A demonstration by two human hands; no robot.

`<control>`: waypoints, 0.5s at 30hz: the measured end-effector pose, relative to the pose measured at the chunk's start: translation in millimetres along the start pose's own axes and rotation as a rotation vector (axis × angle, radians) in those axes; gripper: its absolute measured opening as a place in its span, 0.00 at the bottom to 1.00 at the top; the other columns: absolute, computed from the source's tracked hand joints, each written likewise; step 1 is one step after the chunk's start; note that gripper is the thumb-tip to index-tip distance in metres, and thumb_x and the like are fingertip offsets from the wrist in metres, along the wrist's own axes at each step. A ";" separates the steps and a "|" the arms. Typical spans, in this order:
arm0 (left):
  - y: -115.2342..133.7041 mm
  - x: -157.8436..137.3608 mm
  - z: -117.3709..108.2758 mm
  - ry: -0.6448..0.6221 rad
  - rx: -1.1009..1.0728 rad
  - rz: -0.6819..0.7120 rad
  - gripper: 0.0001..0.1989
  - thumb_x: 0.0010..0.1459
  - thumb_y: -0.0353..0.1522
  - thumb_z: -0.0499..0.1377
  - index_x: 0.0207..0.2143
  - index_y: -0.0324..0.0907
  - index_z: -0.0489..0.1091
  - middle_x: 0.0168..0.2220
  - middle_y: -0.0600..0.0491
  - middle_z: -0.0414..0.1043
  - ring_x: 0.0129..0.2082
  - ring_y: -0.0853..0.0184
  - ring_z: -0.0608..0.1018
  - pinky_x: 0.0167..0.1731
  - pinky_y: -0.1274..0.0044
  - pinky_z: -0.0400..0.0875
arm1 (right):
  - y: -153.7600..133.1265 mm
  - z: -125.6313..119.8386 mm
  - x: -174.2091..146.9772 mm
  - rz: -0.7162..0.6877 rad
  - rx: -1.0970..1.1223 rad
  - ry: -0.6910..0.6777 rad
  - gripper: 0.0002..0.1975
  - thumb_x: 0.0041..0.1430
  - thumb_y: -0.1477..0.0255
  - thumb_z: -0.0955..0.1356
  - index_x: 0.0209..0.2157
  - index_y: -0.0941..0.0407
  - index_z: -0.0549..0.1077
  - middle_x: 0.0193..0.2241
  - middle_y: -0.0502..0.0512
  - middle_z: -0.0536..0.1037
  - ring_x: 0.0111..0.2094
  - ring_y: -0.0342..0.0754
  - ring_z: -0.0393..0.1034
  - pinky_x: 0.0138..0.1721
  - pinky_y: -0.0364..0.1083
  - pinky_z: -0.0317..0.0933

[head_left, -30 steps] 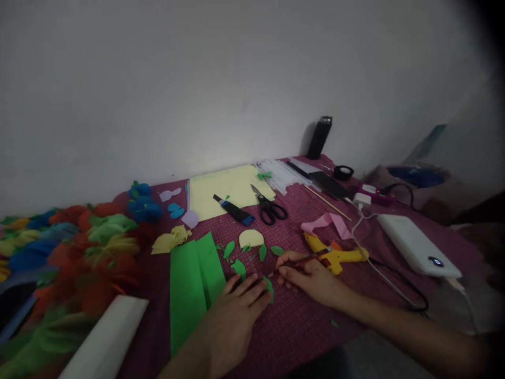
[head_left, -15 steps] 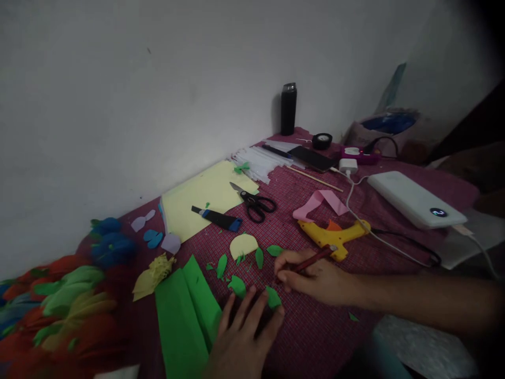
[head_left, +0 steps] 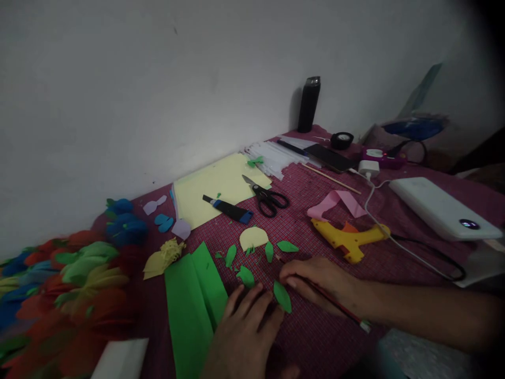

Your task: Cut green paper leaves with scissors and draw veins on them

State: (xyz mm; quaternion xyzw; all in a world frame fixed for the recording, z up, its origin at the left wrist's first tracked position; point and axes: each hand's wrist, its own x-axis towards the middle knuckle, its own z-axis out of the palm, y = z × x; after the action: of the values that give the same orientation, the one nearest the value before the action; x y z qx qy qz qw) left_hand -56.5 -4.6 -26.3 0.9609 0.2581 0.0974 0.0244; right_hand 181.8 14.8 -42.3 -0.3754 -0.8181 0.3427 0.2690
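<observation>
My right hand (head_left: 315,281) grips a thin dark-red pencil (head_left: 339,305), its pale blunt end pointing toward me. On the checked red cloth, my left hand (head_left: 246,337) lies with fingers spread. Beside its fingertips is a green paper leaf (head_left: 283,297); another leaf with ragged edges (head_left: 246,276) sits just beyond them. Several more cut leaves, including one near the pencil tip (head_left: 288,246), surround a rounded cream paper piece (head_left: 253,239). To the left of my left hand lie folded green paper sheets (head_left: 189,316).
Beyond my hands are black scissors (head_left: 266,198), a box cutter (head_left: 231,209) and pale yellow sheets (head_left: 209,184). A yellow glue gun (head_left: 349,239), pink strip (head_left: 335,202) and white power bank (head_left: 442,205) lie right. Colourful paper flowers (head_left: 74,295) crowd the left.
The pencil has swung round in my right hand; its blunt end now points toward me instead of away. The leaf by my left fingers is more exposed. The camera view has shifted left.
</observation>
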 end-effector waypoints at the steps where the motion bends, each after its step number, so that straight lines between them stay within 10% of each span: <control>1: 0.5 0.4 -0.9 -0.007 -0.009 -0.003 0.28 0.53 0.50 0.56 0.52 0.45 0.66 0.52 0.48 0.70 0.51 0.54 0.70 0.50 0.59 0.63 | 0.1 -0.3 0.7 0.000 -0.002 -0.021 0.10 0.66 0.73 0.57 0.39 0.56 0.68 0.25 0.47 0.69 0.24 0.40 0.61 0.27 0.40 0.55; 8: 2.2 0.9 -0.9 -0.036 -0.049 -0.050 0.29 0.52 0.47 0.58 0.53 0.44 0.64 0.52 0.47 0.69 0.52 0.53 0.69 0.49 0.59 0.64 | 1.0 -2.9 3.2 -0.016 0.121 -0.037 0.13 0.65 0.73 0.58 0.46 0.56 0.69 0.30 0.50 0.74 0.27 0.41 0.65 0.30 0.40 0.59; 15: 2.0 -1.7 0.8 -0.189 -0.067 -0.089 0.35 0.51 0.49 0.58 0.59 0.45 0.58 0.60 0.48 0.60 0.58 0.50 0.62 0.52 0.56 0.60 | -3.9 -5.4 2.3 0.279 0.401 0.118 0.15 0.64 0.67 0.61 0.48 0.57 0.72 0.29 0.52 0.77 0.23 0.40 0.65 0.22 0.39 0.61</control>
State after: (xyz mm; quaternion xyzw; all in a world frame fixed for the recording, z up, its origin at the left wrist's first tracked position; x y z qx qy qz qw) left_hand -56.8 -7.2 -27.2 0.9520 0.2939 0.0135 0.0849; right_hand 182.5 16.7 -35.6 -0.4431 -0.6568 0.5095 0.3358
